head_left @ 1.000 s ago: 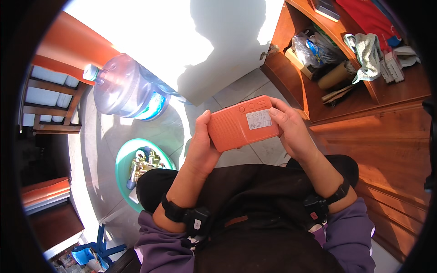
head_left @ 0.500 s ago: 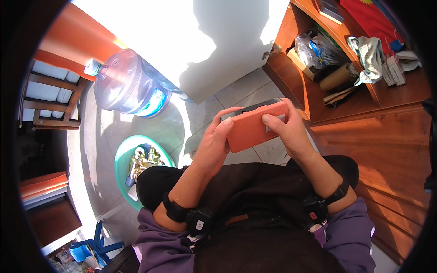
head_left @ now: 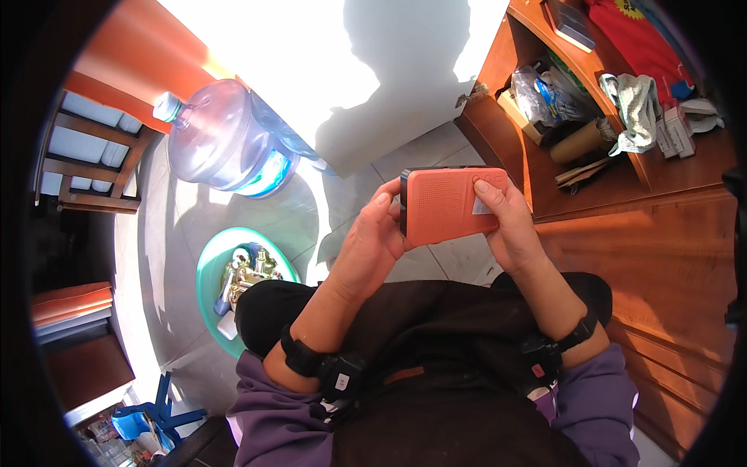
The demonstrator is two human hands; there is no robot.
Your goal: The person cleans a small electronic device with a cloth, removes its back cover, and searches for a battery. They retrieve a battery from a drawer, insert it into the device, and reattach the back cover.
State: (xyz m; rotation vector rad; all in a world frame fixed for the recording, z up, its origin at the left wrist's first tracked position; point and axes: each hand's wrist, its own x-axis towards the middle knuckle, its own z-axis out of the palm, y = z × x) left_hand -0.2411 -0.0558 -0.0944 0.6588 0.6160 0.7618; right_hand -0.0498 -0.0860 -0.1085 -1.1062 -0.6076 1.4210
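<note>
A small orange-red box with a perforated grille and round buttons, apparently a portable radio (head_left: 443, 206), is up in front of my lap with its grille side facing me. My right hand (head_left: 510, 222) grips its right end, the thumb pressed on the front by the buttons and a pale label. Curled round the lower left corner is my left hand (head_left: 373, 241), its thumb beside the black left edge rather than on the front. Some of the left fingers are hidden behind the radio. Both wrists wear black straps with small devices.
At the left lies a large clear water jug (head_left: 226, 140). Nearer me, a green basin (head_left: 204, 272) holds several metal fittings beside my knee. A wooden cabinet (head_left: 622, 257) with cluttered shelves stands on the right. A blue folding frame (head_left: 163, 412) is at lower left.
The radio has been turned so its black left edge shows more and its grille faces me. My left thumb has come off its front; the right hand keeps its grip.
</note>
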